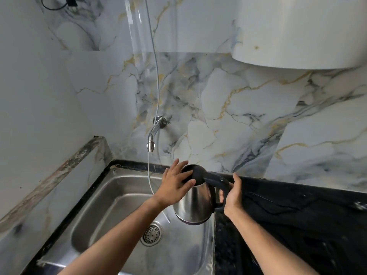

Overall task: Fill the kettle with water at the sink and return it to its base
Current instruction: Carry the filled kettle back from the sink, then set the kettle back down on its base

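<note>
Right hand (231,195) gripping steel kettle (195,203) handle, left hand (174,187) spread over its lid, above sink (111,219) right edge, tap (152,139) running.

The sink (127,197) basin lies open below, bare but for the drain (152,234). The tap (152,139) juts from the wall above its back edge, with a thin hose (149,175) hanging from it into the basin. The kettle (195,203) and both hands fill the right rim. A white tank (297,32) overhangs the dark counter (297,215).
</note>
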Tool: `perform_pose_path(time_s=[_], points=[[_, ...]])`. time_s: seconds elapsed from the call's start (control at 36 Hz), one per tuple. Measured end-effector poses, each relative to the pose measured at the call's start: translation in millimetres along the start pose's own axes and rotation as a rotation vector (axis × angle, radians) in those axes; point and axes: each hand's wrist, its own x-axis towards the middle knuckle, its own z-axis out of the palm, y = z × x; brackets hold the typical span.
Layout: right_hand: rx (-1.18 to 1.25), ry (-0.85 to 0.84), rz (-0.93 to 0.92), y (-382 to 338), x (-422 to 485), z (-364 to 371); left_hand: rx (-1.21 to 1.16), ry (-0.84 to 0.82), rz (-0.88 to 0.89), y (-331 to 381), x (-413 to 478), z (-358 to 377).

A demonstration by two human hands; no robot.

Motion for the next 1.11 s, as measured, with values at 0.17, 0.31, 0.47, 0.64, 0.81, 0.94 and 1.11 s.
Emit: perform_pose_path(time_s=[0.17,0.31,0.47,0.64,0.81,0.94,1.11], points=[[0.028,0.003,-0.034,-38,-14,-45,-0.633,0.114,-0.278,51,-10,13],[0.045,0.011,-0.080,-69,-21,-91,-1.073,-0.069,-0.566,68,-15,36],[0.068,0.010,-0.147,-95,-26,-160,-1.108,-0.183,-0.536,116,-24,76],[0.019,0.059,-0.132,-105,-30,-219,-1.139,-0.212,-0.550,156,-32,120],[-0.032,0.067,-0.097,-100,-32,-254,-1.182,-0.232,-0.609,166,-39,152],[-0.040,0.043,-0.065,-88,-30,-270,-1.197,-0.250,-0.655,162,-44,167],[-0.048,0.074,-0.032,-81,-29,-280,-1.226,-0.253,-0.699,158,-48,178]])
